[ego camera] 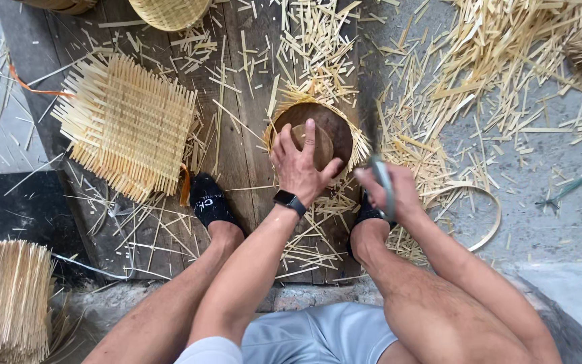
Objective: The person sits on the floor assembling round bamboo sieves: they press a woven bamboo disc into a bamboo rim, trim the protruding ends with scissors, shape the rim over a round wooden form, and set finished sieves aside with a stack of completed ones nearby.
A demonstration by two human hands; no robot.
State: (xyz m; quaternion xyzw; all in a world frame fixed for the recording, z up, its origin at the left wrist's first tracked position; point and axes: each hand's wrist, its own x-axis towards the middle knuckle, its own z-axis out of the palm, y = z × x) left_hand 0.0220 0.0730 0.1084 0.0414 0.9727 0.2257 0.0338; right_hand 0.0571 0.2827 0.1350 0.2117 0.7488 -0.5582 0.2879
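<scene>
While left hand [302, 164] presses round brown mould [328, 128], right hand [391, 192] grips blade [380, 176].

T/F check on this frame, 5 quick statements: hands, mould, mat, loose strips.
1. The left hand rests on a round brown mould. True.
2. The right hand is empty. False: it grips a grey blade-like tool, blurred.
3. A square woven bamboo mat lies on the wooden board, on the side of the left hand. True.
4. The left wrist is bare. False: it wears a dark watch.
5. The thin bamboo hoop sits around the mould. False: it lies apart on the concrete, beside the right hand.
</scene>
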